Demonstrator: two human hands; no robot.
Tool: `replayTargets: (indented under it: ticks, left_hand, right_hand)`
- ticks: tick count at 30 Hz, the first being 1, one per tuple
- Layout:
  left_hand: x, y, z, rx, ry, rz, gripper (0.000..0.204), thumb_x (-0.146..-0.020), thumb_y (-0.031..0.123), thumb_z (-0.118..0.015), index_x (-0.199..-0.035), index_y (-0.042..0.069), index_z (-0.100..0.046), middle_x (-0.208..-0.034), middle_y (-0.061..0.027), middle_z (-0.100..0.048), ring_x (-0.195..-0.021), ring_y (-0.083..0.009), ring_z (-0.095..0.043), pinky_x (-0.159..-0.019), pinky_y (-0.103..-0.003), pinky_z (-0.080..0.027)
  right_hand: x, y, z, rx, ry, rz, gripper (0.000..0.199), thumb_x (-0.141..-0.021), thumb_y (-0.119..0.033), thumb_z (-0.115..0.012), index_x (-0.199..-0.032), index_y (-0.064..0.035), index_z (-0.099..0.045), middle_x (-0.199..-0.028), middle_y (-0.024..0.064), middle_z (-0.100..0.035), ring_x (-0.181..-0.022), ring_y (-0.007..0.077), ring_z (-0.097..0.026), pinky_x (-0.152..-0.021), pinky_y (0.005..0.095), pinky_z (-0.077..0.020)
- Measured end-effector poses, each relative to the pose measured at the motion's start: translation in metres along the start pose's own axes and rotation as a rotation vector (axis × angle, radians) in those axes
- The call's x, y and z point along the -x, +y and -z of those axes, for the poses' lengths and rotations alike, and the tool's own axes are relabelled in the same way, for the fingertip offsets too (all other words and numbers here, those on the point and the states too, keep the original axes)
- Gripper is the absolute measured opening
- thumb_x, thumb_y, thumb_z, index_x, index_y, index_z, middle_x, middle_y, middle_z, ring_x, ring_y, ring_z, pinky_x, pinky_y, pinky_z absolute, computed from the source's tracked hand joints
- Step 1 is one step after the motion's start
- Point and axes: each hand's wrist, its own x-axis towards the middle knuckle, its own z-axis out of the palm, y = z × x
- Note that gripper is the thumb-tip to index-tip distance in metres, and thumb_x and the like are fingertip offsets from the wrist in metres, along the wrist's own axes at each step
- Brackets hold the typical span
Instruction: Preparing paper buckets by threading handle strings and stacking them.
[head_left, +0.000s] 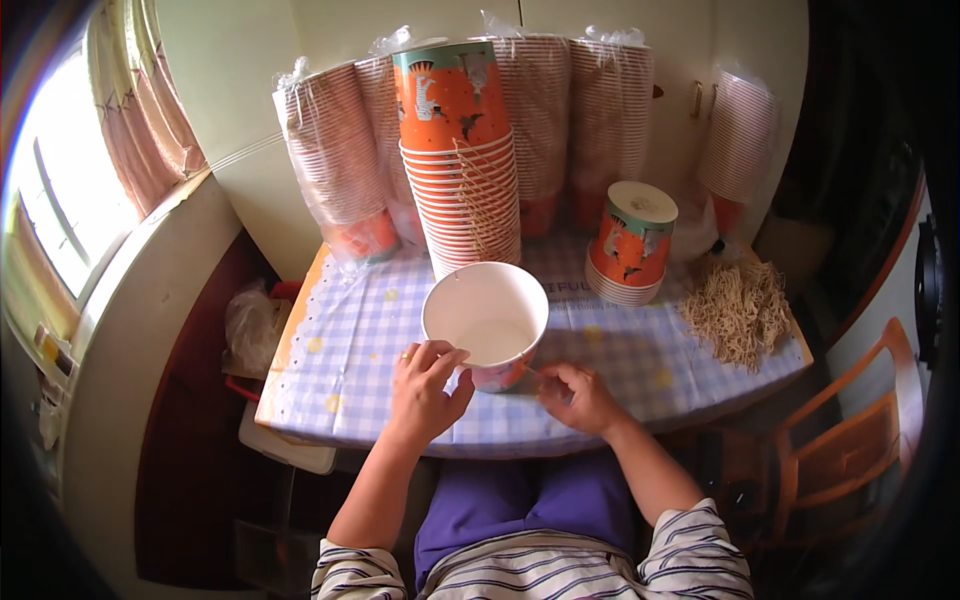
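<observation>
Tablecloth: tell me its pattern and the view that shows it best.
Tablecloth: blue-and-white check with yellow spots; best in the head view.

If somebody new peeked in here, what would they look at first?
Probably the tall orange stack of paper cups standing on the table. Next, the open cup in front, the left hand at its rim. A tangled heap of tan strings lies toward the right.

Likely home room: curtains (145, 100), checked tablecloth (365, 325), wooden chair (905, 380).
</observation>
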Motion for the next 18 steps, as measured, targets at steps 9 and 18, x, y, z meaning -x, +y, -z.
replayTargets:
  ticks: [9, 18]
  left_hand:
    - [-0.025, 0.043, 0.001, -0.2, -0.049, -0.081, 0.032, -0.064, 0.018, -0.074, -0.094, 0.01, -0.065, -0.1, -0.003, -0.059, -0.096, -0.0255, -0.054, -0.082, -0.04, -0.038]
    - [-0.027, 0.025, -0.023, 0.008, -0.246, -0.054, 0.02, -0.073, 0.007, -0.068, -0.093, 0.008, -0.067, -0.087, -0.0052, -0.065, -0.087, -0.024, -0.061, -0.083, -0.038, -0.041]
  right_hand:
    - [-0.005, -0.005, -0.028, -0.52, 0.152, -0.156, 0.02, -0.09, -0.017, -0.061, -0.099, 0.0009, -0.062, -0.083, 0.0033, -0.064, -0.074, 0.0068, -0.057, -0.067, 0.022, -0.0462]
    - [-0.017, -0.011, -0.032, -0.311, 0.289, -0.138, 0.018, -0.088, -0.016, -0.064, -0.095, 0.0006, -0.065, -0.07, 0.0009, -0.062, -0.061, 0.0034, -0.051, -0.054, 0.0205, -0.041]
